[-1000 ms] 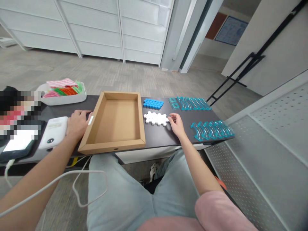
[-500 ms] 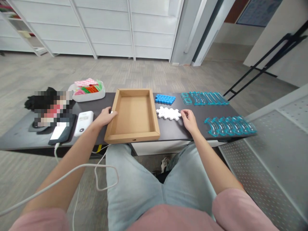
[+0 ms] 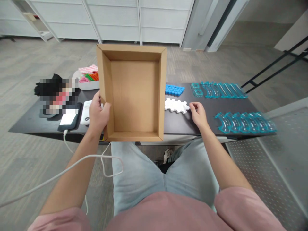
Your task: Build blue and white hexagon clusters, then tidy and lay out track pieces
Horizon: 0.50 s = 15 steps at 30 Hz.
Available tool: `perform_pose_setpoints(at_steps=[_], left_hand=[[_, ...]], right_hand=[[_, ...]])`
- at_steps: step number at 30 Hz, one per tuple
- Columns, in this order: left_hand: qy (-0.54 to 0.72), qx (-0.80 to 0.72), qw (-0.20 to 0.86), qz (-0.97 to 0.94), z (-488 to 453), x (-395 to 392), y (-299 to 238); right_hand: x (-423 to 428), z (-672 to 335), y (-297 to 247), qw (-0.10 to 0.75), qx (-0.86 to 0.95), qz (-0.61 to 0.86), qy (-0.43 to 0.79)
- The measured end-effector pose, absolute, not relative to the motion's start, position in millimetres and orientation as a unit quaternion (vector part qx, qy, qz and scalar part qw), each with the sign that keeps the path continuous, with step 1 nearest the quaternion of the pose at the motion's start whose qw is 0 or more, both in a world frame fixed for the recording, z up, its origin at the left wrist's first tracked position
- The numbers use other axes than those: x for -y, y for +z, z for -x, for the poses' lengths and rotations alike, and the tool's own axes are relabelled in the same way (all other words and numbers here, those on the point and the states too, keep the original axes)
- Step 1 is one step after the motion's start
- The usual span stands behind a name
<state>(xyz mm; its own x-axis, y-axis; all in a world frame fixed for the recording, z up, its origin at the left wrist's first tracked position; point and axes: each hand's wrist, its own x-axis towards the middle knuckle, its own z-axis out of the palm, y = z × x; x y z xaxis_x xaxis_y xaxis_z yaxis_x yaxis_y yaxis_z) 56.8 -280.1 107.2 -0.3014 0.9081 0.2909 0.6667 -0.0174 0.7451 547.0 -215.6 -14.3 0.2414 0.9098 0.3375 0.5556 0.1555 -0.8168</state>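
Left hand [image 3: 99, 113] gripped the cardboard box [image 3: 136, 96] by its left wall, thumb over the inside, other fingers mostly hidden behind. Box looked raised and tipped, open side toward the wearer, its lower rim over the near edge of the worktop [image 3: 229, 106], left of that edge's middle. Right hand [image 3: 198, 115] was at the right end of the white pieces [image 3: 176, 106], fingers curled in and seemingly touching; could not tell if they pinched anything. White pieces lay flat between the near and far edges, right of the box; blue pieces [image 3: 175, 89] sat behind them, by the far edge. See-through teal-edged pieces filled the right end, one row [image 3: 245, 123] along the near edge toward the right corner.

Handling, my judgement: a one-sided hold could twist, so a firm wall grip and a slow, level motion suited the box best. Its right wall needed room from the white and blue pieces. Light right-hand contact would avoid shoving the white ones. White cable [image 3: 96, 156] crossed the left forearm; snag risk.
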Motion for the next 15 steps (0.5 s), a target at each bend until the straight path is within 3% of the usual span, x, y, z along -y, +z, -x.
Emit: perform_pose_setpoints(at_steps=[15], left_hand=[[0.276,-0.772,0.243,-0.519,-58.8,228.2,95.4]], right_hand=[[216.0,-540.2,-10.1,0.479,0.599,0.605,0.216]])
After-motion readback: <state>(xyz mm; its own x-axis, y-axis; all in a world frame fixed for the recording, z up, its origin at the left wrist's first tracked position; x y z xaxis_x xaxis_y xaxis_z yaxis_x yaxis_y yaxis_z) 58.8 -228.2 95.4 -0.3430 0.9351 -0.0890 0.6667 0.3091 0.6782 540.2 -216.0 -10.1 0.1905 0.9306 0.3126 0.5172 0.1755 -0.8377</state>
